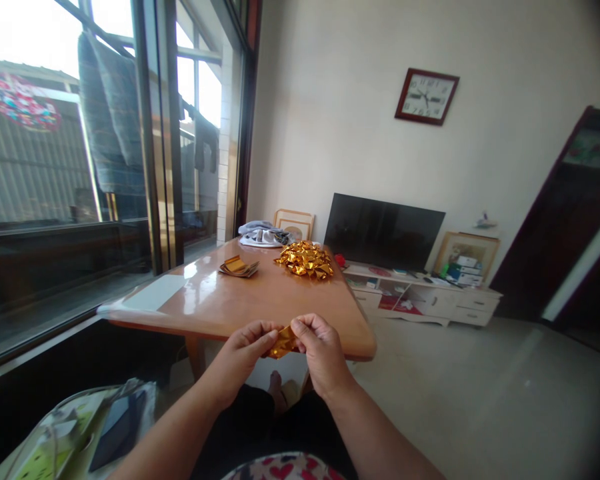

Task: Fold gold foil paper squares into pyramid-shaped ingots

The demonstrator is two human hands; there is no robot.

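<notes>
My left hand (245,353) and my right hand (320,350) hold a folded piece of gold foil (283,343) between them, pinching it with thumbs and fingers just off the near edge of a glossy orange-brown wooden table (260,313). Part of the foil is hidden by my fingers. Farther along the tabletop lies a crumpled heap of gold foil pieces (305,260). To its left rests a small stack of flat gold foil sheets (239,267).
Folded grey-and-white clothes (263,235) lie at the table's far end. A large window (80,167) runs along the left side. Below my arms, a dark tablet or phone (117,430) lies on a pale bag at lower left. A television (384,230) stands on a white cabinet (420,297).
</notes>
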